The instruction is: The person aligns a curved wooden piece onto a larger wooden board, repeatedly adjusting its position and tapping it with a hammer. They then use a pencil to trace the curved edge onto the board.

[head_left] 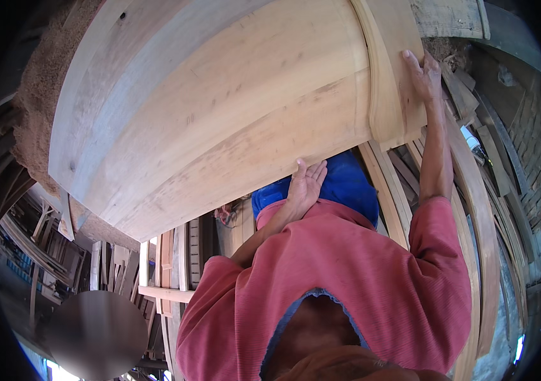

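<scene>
A large pale wooden panel (245,95) lies tilted across the upper middle, with grain bands and a few dark marks. A curved raised moulding (377,76) runs down near its right end. My right hand (425,79) grips the panel's right edge, thumb on the face and fingers bent around the side, partly hidden. At the near edge, my left hand (306,185) is turned palm up with its fingers stretched out. Its thumb and fingertips are at the panel's lower edge; whether they bear any weight I cannot tell.
Long wooden boards (473,228) lie along my right side. A slatted wooden frame (165,294) stands at lower left, near stacked timber (35,247). Sawdust (41,95) is heaped beyond the panel's left end. A grey plank (451,19) sits at far right.
</scene>
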Tool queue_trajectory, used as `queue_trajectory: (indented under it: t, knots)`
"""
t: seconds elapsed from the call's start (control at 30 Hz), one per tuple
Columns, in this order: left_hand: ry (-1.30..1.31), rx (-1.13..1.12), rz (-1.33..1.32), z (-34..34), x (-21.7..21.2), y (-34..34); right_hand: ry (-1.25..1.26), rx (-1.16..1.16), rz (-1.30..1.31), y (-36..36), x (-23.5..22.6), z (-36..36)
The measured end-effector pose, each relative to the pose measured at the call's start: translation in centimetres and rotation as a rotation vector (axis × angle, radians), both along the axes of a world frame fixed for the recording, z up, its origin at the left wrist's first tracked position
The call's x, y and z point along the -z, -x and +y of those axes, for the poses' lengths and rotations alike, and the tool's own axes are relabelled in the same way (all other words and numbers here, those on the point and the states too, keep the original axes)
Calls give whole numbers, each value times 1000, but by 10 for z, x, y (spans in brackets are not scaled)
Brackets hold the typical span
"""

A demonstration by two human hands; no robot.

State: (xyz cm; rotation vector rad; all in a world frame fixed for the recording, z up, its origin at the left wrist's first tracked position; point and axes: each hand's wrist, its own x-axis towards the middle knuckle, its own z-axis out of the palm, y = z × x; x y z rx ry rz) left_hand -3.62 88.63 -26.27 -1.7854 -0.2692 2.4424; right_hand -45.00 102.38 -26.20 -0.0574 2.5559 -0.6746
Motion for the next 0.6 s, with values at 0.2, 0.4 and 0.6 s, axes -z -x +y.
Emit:
queue_trajectory:
  t: [0.2, 0.4, 0.6]
  knots:
    - [-39, 1, -29, 4, 4, -6, -35, -57, 91, 3, -2, 6]
    - [4, -55, 1, 8, 1, -1, -44, -87, 105, 3, -2, 3]
    - [8, -169, 30, 18, 12, 7, -46, -25, 59, 0, 0, 5]
